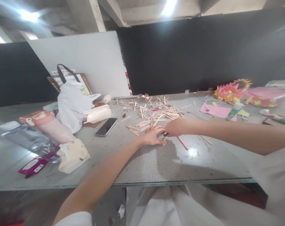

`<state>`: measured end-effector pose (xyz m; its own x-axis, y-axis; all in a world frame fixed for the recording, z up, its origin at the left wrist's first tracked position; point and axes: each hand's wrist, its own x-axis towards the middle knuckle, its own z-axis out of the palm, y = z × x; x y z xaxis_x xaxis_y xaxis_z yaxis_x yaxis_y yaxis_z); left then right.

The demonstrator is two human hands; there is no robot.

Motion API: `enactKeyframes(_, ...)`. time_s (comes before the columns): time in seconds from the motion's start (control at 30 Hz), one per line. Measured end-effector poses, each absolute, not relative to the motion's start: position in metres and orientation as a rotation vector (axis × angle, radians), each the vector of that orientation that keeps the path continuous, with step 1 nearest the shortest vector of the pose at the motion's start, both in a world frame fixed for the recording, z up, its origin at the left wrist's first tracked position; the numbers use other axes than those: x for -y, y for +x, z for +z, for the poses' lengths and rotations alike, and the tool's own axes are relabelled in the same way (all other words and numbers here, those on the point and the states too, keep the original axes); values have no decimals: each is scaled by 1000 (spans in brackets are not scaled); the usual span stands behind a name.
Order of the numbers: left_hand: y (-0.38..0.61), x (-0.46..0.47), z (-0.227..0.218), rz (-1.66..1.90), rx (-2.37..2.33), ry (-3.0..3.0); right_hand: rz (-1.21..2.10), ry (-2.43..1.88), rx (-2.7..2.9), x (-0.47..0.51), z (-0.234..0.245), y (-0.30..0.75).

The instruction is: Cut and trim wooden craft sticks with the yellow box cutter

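Near the middle of the table my two hands meet over a small piece of work. My left hand [154, 135] curves its thumb and fingers around a short pale wooden stick [164, 138] close to the tabletop. From the right, my right hand [176, 127] is closed, with a small dark thing [166, 134] showing at its fingertips against the stick; its kind cannot be made out. Just beyond the hands lies a heap of flat wooden craft sticks [169, 113]. A red pencil-like rod [182, 143] pokes out below my right wrist.
Star-shaped stick pieces [134, 104] lie behind. To the left are a phone [107, 126], a white plastic bag [70, 100], a pink tumbler [50, 125], a clear bottle [27, 138] and a tissue pack [74, 156]. Rightward sit pink paper [214, 110] and a spiky paper craft [229, 92].
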<state>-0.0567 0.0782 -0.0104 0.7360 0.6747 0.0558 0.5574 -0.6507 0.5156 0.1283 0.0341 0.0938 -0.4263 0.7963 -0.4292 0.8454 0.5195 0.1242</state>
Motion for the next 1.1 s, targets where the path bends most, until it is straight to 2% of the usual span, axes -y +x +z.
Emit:
enactKeyframes(0.17, -54, -79, -6, 376, -839, 2433, -231, 1348, -2423, -34, 79, 152)
enactKeyframes(0.4, -56, -53, -3, 490, -902, 2289, -627, 1366, -2645, -30, 76, 199)
enactKeyframes(0.63, -44, -38, -16, 636, -868, 2058, -1142, 1788, -2790, -13, 63, 206)
enactKeyframes(0.77, -40, -37, -16, 875, -888, 1779, -1235, 1935, -2906, -5, 37, 192)
enactKeyframes(0.9, -41, -32, -9, 1006, -851, 1682, -1353, 1844, -2866, 6, 20, 174)
enactKeyframes(1.1, -39, -27, -5, 1101, -844, 1688, -1162, 1883, -2970, 13, 15, 159)
